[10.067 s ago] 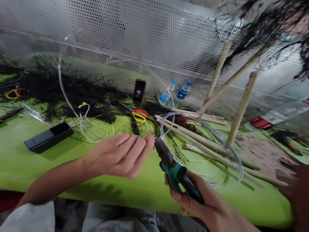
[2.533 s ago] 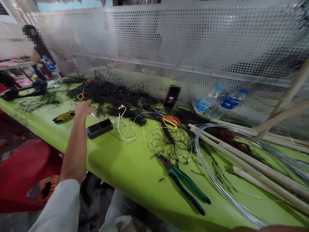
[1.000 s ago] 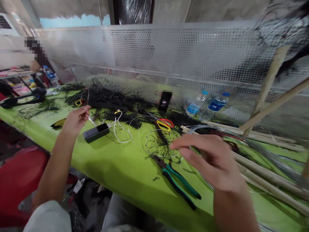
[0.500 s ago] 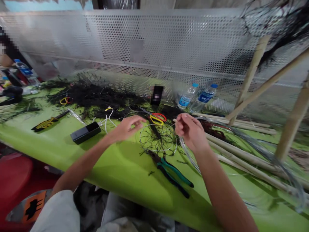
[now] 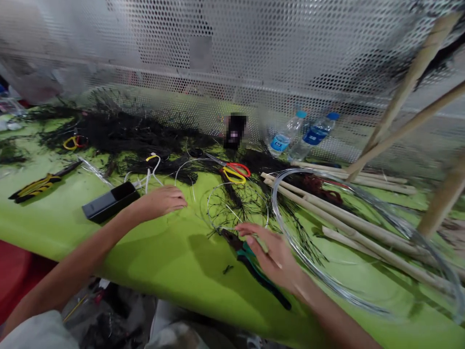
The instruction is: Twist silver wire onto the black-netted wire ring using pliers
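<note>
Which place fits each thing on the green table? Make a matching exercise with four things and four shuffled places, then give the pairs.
Things
1. pliers
2. scissors
3. power bank
4. water bottles

Places
A. against the perforated screen
B. just left of the left hand
C. partly under the right hand
D. behind the netted wire ring

Pairs: 1-C, 2-D, 3-B, 4-A
</note>
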A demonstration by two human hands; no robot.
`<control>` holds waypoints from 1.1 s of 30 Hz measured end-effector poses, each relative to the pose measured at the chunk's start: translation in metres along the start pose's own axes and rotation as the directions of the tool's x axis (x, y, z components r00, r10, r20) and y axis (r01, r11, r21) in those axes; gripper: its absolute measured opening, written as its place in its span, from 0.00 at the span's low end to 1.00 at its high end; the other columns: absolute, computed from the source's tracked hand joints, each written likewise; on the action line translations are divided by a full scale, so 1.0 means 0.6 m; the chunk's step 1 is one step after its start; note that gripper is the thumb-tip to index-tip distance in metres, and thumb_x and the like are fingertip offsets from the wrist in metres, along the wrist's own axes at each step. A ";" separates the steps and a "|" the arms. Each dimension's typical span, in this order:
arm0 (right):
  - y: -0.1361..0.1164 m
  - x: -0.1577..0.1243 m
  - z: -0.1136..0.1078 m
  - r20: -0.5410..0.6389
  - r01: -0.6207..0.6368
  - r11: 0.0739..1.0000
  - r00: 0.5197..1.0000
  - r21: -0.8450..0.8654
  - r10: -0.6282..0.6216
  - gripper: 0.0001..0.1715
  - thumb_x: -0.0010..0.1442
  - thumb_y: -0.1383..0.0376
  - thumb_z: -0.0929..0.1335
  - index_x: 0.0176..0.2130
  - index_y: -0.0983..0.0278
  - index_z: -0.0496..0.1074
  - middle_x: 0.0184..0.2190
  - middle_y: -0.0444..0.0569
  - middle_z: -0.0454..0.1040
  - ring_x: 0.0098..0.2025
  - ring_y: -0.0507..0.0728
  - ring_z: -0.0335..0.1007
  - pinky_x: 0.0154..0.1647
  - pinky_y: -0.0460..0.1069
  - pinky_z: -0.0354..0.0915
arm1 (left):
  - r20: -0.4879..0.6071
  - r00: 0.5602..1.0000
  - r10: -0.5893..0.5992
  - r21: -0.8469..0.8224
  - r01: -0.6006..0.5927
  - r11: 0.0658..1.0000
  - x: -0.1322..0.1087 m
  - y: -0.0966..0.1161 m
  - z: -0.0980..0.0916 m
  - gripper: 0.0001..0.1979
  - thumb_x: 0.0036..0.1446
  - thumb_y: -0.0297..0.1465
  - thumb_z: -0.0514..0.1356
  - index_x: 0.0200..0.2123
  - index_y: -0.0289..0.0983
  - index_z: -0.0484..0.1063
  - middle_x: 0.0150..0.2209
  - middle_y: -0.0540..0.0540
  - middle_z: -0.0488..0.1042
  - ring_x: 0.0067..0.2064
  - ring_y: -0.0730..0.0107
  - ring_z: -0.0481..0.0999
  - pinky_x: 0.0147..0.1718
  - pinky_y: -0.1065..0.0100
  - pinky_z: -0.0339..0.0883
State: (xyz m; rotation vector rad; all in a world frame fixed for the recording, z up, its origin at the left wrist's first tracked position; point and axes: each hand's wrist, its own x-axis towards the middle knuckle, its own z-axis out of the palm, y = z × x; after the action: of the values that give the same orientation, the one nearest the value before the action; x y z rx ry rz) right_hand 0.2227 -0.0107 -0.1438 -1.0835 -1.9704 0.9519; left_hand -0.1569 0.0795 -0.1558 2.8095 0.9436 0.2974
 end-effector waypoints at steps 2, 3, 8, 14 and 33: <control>0.013 -0.032 0.009 -0.031 0.015 0.989 0.999 -0.148 -0.020 0.19 0.68 0.60 0.70 0.57 0.57 0.75 0.52 0.54 0.83 0.52 0.67 0.82 0.54 0.63 0.77 | -0.008 0.999 0.047 0.024 -0.047 0.999 0.009 -0.005 -0.014 0.15 0.74 0.34 0.52 0.45 0.42 0.80 0.43 0.45 0.81 0.45 0.63 0.76 0.49 0.61 0.63; 0.021 -0.047 0.013 -0.039 0.031 0.957 0.998 -0.288 -0.044 0.23 0.68 0.60 0.70 0.61 0.57 0.71 0.55 0.55 0.82 0.52 0.68 0.82 0.52 0.64 0.78 | -0.015 0.997 0.072 0.032 -0.071 0.997 0.014 -0.006 -0.020 0.15 0.74 0.34 0.53 0.46 0.42 0.80 0.43 0.45 0.81 0.45 0.63 0.76 0.48 0.62 0.63; 0.050 -0.091 0.018 0.005 0.098 0.829 0.994 -0.551 -0.114 0.33 0.69 0.63 0.68 0.69 0.58 0.60 0.60 0.56 0.79 0.56 0.66 0.81 0.53 0.62 0.81 | -0.034 0.976 0.216 0.066 -0.213 0.975 0.041 -0.003 -0.025 0.14 0.74 0.34 0.54 0.42 0.44 0.81 0.37 0.47 0.80 0.41 0.66 0.75 0.45 0.62 0.61; 0.046 -0.091 -0.011 0.062 0.254 0.797 0.962 -0.548 -0.264 0.37 0.65 0.64 0.72 0.69 0.53 0.62 0.57 0.49 0.81 0.52 0.63 0.84 0.51 0.56 0.83 | -0.096 0.953 0.288 0.166 -0.270 0.949 0.058 0.025 -0.035 0.15 0.74 0.33 0.52 0.38 0.41 0.78 0.33 0.47 0.76 0.36 0.66 0.72 0.39 0.64 0.60; -0.025 0.015 -0.067 -0.338 0.432 0.816 0.757 -0.384 -0.559 0.28 0.69 0.58 0.70 0.64 0.55 0.62 0.56 0.54 0.79 0.18 0.48 0.63 0.20 0.49 0.65 | -0.245 0.886 0.393 0.618 -0.170 0.767 0.101 0.358 -0.220 0.20 0.75 0.29 0.48 0.38 0.42 0.80 0.24 0.51 0.65 0.29 0.70 0.70 0.27 0.67 0.60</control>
State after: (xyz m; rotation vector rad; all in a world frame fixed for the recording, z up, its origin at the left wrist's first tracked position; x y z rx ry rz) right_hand 0.2465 0.0024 -0.1089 -0.7511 -1.8875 0.1106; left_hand -0.0169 -0.0405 0.0265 3.5751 0.7485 0.6994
